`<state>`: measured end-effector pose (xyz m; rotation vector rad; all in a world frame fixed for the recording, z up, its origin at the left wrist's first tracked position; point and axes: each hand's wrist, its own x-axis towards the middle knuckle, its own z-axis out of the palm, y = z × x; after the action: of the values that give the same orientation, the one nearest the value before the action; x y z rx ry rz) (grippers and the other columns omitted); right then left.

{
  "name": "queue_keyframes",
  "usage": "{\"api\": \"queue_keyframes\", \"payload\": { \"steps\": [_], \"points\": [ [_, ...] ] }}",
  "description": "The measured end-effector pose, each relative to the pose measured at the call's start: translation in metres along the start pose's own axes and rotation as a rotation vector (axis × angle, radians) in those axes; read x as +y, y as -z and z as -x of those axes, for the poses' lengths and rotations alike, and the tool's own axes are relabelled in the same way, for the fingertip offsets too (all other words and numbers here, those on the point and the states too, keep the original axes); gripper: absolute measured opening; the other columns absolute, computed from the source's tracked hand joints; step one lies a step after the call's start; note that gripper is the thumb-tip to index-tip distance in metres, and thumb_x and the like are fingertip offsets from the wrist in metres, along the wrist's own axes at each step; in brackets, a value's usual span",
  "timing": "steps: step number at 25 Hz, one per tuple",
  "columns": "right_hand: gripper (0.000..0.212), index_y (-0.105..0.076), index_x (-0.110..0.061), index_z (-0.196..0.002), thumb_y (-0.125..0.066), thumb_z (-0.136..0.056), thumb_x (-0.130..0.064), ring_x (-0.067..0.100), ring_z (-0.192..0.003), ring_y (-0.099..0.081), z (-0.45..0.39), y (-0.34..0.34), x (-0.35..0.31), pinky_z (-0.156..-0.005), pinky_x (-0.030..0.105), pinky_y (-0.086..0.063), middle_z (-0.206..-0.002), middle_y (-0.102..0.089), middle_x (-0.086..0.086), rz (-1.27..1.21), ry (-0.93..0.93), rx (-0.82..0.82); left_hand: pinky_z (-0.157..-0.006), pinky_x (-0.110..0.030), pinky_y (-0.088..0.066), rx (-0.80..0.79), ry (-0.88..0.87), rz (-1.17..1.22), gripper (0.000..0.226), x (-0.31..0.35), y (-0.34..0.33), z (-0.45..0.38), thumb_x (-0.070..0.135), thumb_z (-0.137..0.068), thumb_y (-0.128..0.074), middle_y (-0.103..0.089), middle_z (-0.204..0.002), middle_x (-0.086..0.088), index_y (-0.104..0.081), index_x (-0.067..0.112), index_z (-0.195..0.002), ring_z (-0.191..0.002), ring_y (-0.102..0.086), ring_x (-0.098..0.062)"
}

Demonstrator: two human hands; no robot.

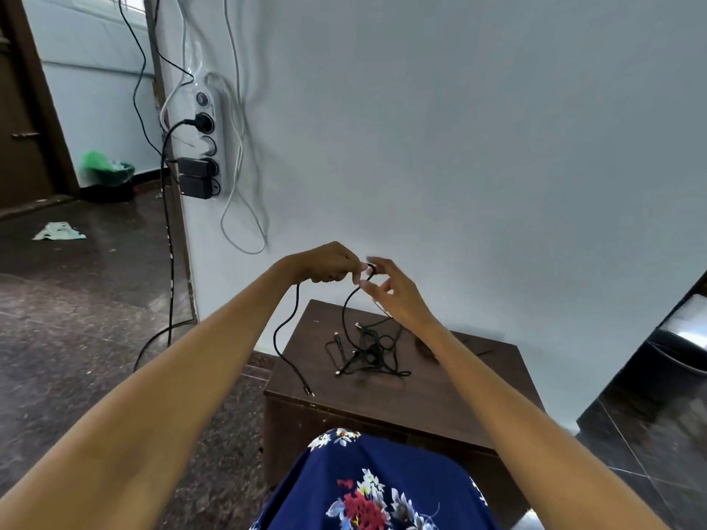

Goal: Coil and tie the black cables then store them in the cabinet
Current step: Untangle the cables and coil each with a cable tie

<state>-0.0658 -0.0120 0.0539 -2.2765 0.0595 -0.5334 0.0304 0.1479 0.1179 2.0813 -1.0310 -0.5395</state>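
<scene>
A low dark brown cabinet (451, 384) stands against the pale wall in front of me. On its top lies a tangled pile of black cables (369, 351). My left hand (325, 263) is raised above the cabinet and pinches one black cable (285, 338), whose long end hangs down past the cabinet's left front corner. My right hand (394, 288) is beside it, fingers spread, touching the same cable where a loop drops toward the pile. The hands nearly meet at the cable's top.
A white power strip (208, 143) with black plugs hangs on the wall at left, with white and black cords trailing to the floor. A doorway, a green bin (107, 174) and floor litter lie far left. A dark shiny object (673, 338) stands at right.
</scene>
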Motion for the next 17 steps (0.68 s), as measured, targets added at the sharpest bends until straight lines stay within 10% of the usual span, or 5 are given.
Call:
{"api": "queue_keyframes", "payload": {
  "steps": [4, 9, 13, 17],
  "points": [
    [0.020, -0.061, -0.018, -0.089, -0.043, -0.097, -0.020, 0.012, -0.050, -0.055, -0.012, 0.006, -0.026, -0.053, 0.032, -0.048, -0.062, -0.061, -0.003, 0.026, -0.045, 0.119, -0.040, -0.017, -0.017, 0.069, 0.037, 0.067, 0.041, 0.002, 0.002, 0.012, 0.046, -0.093, -0.050, -0.028, -0.048, 0.007, -0.055, 0.016, -0.066, -0.040, -0.021, -0.008],
    [0.026, -0.060, -0.005, -0.103, -0.039, -0.093, -0.016, 0.018, -0.046, -0.051, -0.011, 0.034, -0.014, -0.045, 0.025, -0.046, -0.061, -0.064, 0.005, -0.330, -0.474, 0.446, -0.043, -0.018, -0.023, 0.184, 0.062, 0.382, 0.035, -0.026, 0.011, 0.042, 0.042, -0.097, -0.044, -0.023, -0.054, 0.006, -0.055, 0.013, -0.081, -0.043, -0.021, -0.007],
    [0.035, -0.050, -0.006, -0.126, -0.039, -0.095, -0.018, 0.029, -0.104, -0.057, 0.000, 0.044, 0.003, -0.090, 0.042, -0.048, -0.112, -0.065, 0.012, 0.174, -0.609, 0.280, -0.040, -0.015, -0.021, 0.135, 0.082, 0.354, 0.036, -0.036, -0.004, 0.048, 0.039, -0.098, -0.043, -0.023, -0.058, 0.004, -0.060, 0.009, -0.088, -0.047, -0.020, -0.008],
    [0.069, -0.024, -0.013, -0.148, -0.058, -0.087, -0.019, 0.030, -0.133, -0.033, 0.008, 0.025, -0.011, -0.105, 0.043, -0.034, -0.145, -0.035, 0.013, 0.594, -0.057, -0.036, -0.040, -0.015, -0.018, 0.128, 0.090, 0.272, 0.035, -0.023, -0.019, 0.034, 0.037, -0.098, -0.044, -0.026, -0.057, 0.004, -0.061, 0.012, -0.081, -0.046, -0.020, -0.008]
  ]
}}
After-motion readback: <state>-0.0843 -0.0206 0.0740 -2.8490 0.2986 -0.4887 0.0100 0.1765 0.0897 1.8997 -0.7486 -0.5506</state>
